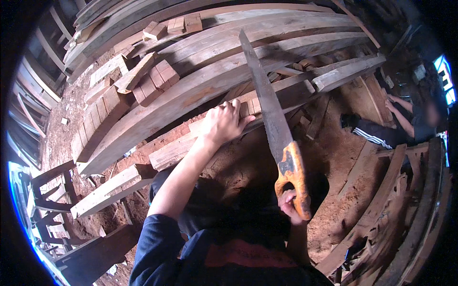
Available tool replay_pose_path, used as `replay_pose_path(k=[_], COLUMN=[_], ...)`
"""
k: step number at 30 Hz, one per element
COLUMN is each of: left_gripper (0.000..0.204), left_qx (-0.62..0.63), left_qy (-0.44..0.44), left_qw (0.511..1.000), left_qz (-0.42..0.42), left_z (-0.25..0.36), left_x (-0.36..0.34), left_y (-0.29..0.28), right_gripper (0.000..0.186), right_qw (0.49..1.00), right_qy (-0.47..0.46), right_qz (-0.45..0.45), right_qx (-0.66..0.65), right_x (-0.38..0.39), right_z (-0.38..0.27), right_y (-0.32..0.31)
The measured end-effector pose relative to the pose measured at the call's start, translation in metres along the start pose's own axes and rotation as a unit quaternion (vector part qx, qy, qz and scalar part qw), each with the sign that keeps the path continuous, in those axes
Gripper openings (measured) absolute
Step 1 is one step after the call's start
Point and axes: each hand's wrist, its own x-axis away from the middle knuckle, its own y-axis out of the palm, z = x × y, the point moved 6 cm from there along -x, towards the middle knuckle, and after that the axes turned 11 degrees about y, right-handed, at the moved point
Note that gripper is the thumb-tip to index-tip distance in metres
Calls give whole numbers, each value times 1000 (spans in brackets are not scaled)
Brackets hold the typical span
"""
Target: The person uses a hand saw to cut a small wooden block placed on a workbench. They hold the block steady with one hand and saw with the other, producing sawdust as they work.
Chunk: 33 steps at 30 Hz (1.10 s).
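My right hand (pixel 290 206) is wrapped around the orange and black handle of a handsaw (pixel 269 102). The long grey blade points away from me and crosses the wooden beam beside my left hand; whether its teeth are in the wood, I cannot tell. My left hand (pixel 223 121) grips a piece of wood (pixel 249 107) from above, its fingers curled over the top and thumb stretched toward the blade. Beneath that hand runs a pale wooden beam (pixel 174 150), lying across in front of me. Part of the piece is hidden by my fingers.
Long curved planks (pixel 210 88) lie just beyond the beam, with cut wood blocks (pixel 156 78) on them. A squared timber (pixel 112 190) sticks out at left. More boards (pixel 381 209) lean at right. Another person (pixel 400 119) sits on the far right. Sawdust covers the ground (pixel 334 209).
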Motion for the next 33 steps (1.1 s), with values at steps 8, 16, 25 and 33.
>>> replay_pose_path(k=[8, 16, 25, 33], left_gripper=[71, 61, 56, 45], left_qx=[-7, -39, -47, -50], left_qy=[14, 73, 81, 100], left_qw=[1000, 992, 991, 975], left_qz=[-2, 97, 99, 194], left_z=[3, 5, 13, 11], left_x=[-1, -2, -5, 10], left_y=[-2, -5, -6, -5], right_gripper=[30, 24, 20, 17], right_qw=[994, 985, 990, 995], right_qy=[-97, -84, -50, -4], right_qz=[53, 82, 110, 99], right_qx=[-1, 127, 73, -28], right_x=[6, 25, 26, 41], right_z=[12, 20, 15, 63], right_y=[3, -12, -6, -37])
